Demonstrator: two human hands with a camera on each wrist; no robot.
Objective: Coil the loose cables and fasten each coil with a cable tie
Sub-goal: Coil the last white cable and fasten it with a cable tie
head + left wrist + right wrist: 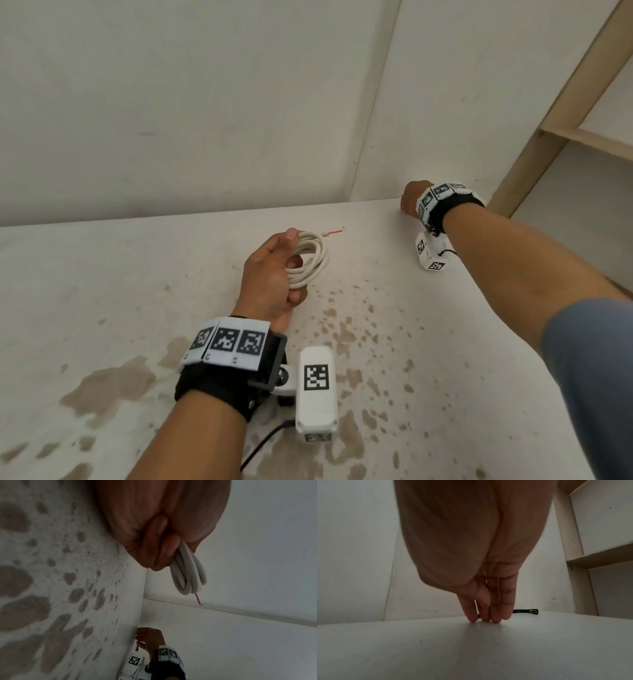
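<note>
The left hand [270,274] is curled tight round a coiled white cable [310,255], fingers through the loops and thumb pressed over the top, holding it just above the middle of the stained white counter [102,274]. The coil is an oval whose long axis runs away from the person toward the back wall [171,102], and its free end sticks out at the far side — a thin red wire [334,232] pointing up and to the right toward the back corner.

The right hand [411,200] is well apart from the coil, at the far right edge of the counter. Its fingers [494,612] are straight and close together, tips pressed down on the surface. A black cable tie [525,611] lies flat behind those fingers, its long axis running left to right along the counter's back edge, the head end pointing right toward the wooden shelf frame [555,113]. Whether the fingertips actually touch the tie cannot be told.
</note>
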